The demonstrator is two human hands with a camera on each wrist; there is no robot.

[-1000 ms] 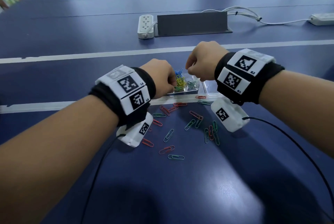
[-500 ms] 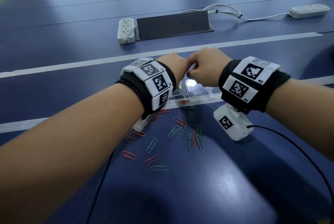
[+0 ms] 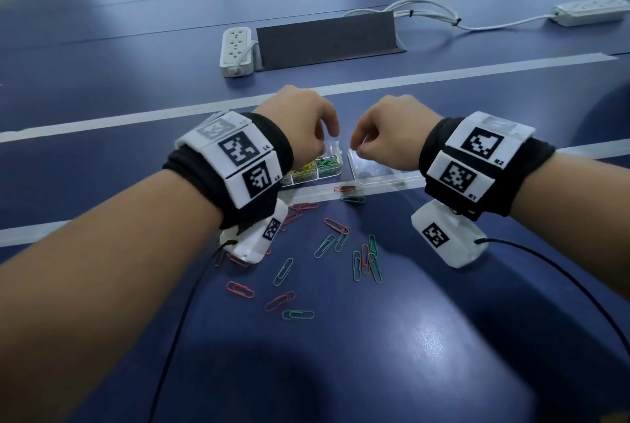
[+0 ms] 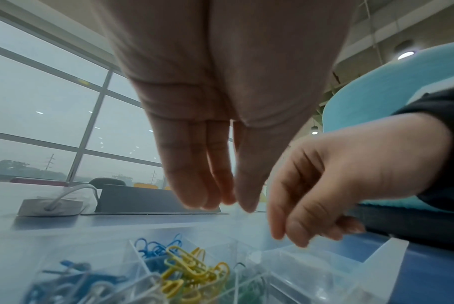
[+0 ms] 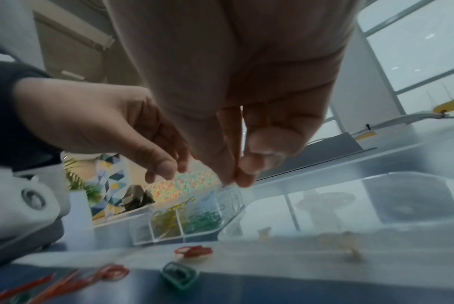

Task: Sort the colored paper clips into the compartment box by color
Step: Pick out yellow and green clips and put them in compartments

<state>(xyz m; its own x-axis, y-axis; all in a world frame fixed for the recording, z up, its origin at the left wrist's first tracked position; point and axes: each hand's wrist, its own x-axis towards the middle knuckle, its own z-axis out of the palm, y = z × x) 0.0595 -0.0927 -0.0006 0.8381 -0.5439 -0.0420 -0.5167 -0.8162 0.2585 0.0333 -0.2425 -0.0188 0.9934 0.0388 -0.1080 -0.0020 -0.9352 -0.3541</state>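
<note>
On the blue desk point(image 3: 443, 337), the clear box point(image 3: 327, 168) lies just beyond your hands, with red and green clips point(image 3: 341, 235) loose on the near side. Your left hand point(image 3: 303, 122) hangs relaxed and empty above the compartments. Your right hand point(image 3: 385, 136) has thumb and fingertip together; whether they hold anything cannot be told.

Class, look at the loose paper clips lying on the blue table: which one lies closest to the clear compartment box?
The red paper clip on the white tape strip, just before the clear compartment box. A green clip lies slightly nearer the person; the rest lie nearer still.
</note>
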